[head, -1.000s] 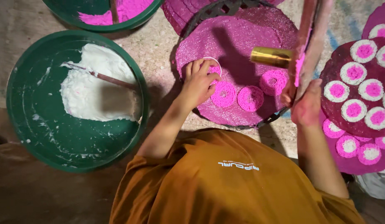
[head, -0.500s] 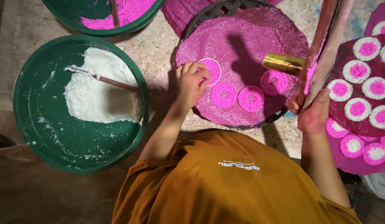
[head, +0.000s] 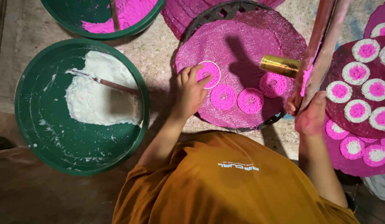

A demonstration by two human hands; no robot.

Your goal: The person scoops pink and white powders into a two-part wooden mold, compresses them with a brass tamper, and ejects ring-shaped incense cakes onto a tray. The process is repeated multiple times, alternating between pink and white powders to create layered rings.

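Pink lace disc with a white rim [head: 208, 74] is lying on the magenta mat [head: 238, 45], w/ the left hand [head: 190, 92] resting beside it, fingers spread & fingertips touching its edge. Right hand [head: 310, 117] is wrapping closed around a pink-stained stick [head: 321, 49] (brass cylinder [head: 280, 65] just beside it); green basin of white paste [head: 80, 103] is sitting at left.

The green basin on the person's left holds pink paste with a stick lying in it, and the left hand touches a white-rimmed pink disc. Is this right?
Not quite. In the head view the green basin holds white paste, not pink. The stick does lie in it, and the left hand touches the white-rimmed pink disc.
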